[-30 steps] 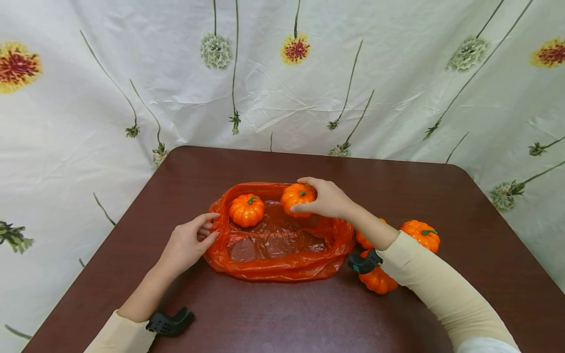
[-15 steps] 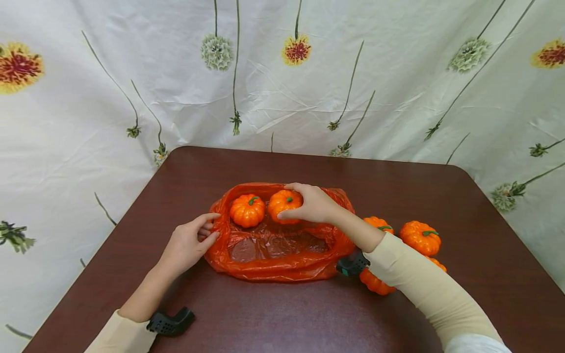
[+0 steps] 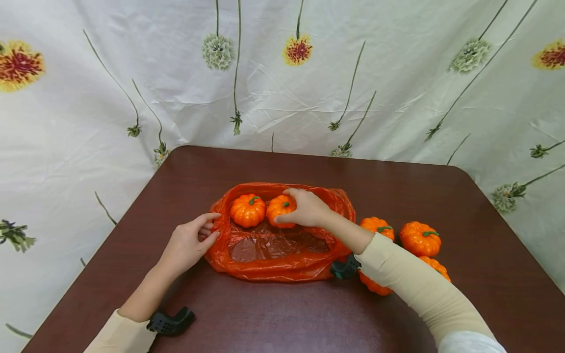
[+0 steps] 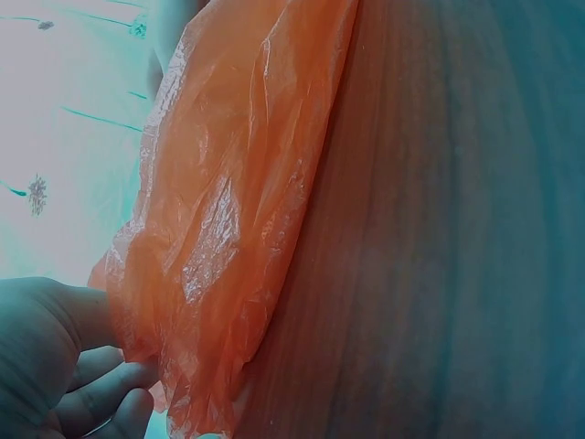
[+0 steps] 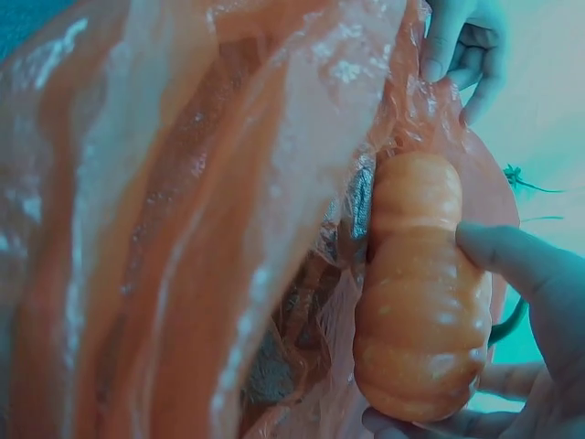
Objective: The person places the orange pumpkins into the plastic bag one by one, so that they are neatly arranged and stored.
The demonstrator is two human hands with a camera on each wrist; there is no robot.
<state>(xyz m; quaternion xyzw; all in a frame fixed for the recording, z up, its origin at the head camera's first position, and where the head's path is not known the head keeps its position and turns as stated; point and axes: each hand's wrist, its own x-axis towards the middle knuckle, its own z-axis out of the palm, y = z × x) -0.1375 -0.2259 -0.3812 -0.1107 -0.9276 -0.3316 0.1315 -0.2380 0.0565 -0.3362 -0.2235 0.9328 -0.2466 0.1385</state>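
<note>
An orange-red plastic bag (image 3: pixel 282 272) lies with its mouth spread wide on the table. My left hand (image 3: pixel 190 245) pinches its left rim between thumb and fingers; in the left wrist view the film (image 4: pixel 219 210) bunches at the thumb. Inside, at the back left, sits a small orange pumpkin (image 3: pixel 247 212) with a green stem. Right beside it is a second pumpkin (image 3: pixel 279 210), which my right hand (image 3: pixel 306 208) grips from the right side, thumb in front and fingers behind. The right wrist view shows this thumb against the ribbed pumpkin (image 5: pixel 420 302), low within the bag.
To the right of the bag is a group of several more pumpkins (image 3: pixel 419 238), partly covered by my right forearm and sleeve (image 3: pixel 410 279). The dark brown table (image 3: pixel 282 314) ends at a flowered white curtain (image 3: pixel 273 83) behind.
My right hand has carried its pumpkin leftward and down inside the bag, up next to the first pumpkin. The left hand keeps its place on the rim.
</note>
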